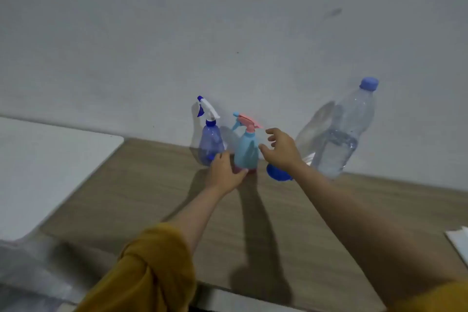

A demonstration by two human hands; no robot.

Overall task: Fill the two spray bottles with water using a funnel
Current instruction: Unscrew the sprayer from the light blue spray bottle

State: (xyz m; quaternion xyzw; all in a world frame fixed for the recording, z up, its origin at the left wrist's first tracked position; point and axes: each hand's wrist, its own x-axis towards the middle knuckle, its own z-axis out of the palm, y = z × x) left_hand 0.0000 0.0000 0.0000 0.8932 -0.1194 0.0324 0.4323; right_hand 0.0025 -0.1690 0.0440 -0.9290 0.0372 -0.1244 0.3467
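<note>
Head view, layout: two spray bottles are standing upright near the wall at the back of the wooden surface [253,223]; the violet spray bottle [210,145] is on the left, and the light-blue spray bottle [246,153] with its pink trigger head [247,121] is just beside it on the right.
Head view, water source: a large clear water bottle [340,134] with a blue cap [369,83] is standing further right, capped and partly filled.
Head view, funnel: a blue funnel [274,173] is lying on the surface between the light-blue spray bottle and the water bottle, partly hidden behind the right wrist.
Left hand: the left hand [224,171] is being pressed against the base of the light-blue spray bottle, with the fingers curling round its lower part; the grasp is looking light rather than clenched.
Right hand: the right hand [281,148] is being held released and spread just beside the bottle's right flank, not touching it as far as can be told.
Step in hand, as judged: the light-blue spray bottle is being taken up for opening; both trigger heads are still seated.
Doing it well: the body is best being steadied low by the left hand while the pink head is being gripped at its collar, not the trigger, and unscrewed.
Care: the violet spray bottle is standing close and could be knocked over.
</note>
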